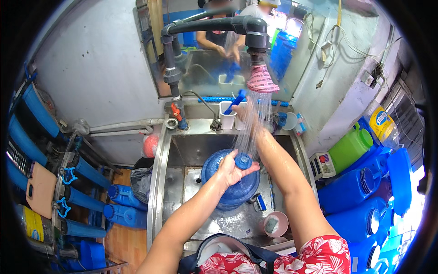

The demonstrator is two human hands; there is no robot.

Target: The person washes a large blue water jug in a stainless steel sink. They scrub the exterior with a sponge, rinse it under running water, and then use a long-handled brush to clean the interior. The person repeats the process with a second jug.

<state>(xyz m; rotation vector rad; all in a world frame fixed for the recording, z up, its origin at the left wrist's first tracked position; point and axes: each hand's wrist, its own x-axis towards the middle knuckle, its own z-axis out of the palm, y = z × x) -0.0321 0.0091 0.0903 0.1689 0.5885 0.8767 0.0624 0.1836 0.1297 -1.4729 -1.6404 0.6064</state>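
Observation:
A large round blue water bottle (219,193) stands upright in the stainless steel sink (178,219). My left hand (230,168) is at the bottle's neck (243,161), with the thumb on one side and the fingers stretched along the other. Whether a cap covers the neck is hard to tell. Water falls from a shower head (262,79) wrapped in pink printed tape, over the neck and my right forearm. Farther back, my right hand (244,111) holds a blue plastic handle (236,101) by a white plastic container (227,118); falling water partly veils the fingers.
A pink cup (275,224) with a scrub pad and a blue-backed brush (260,202) lie in the sink's near right part. Left of the shower stands a pipe with an orange valve handle (176,112). Blue jugs (349,190) crowd the right side. A mirror (205,78) hangs behind.

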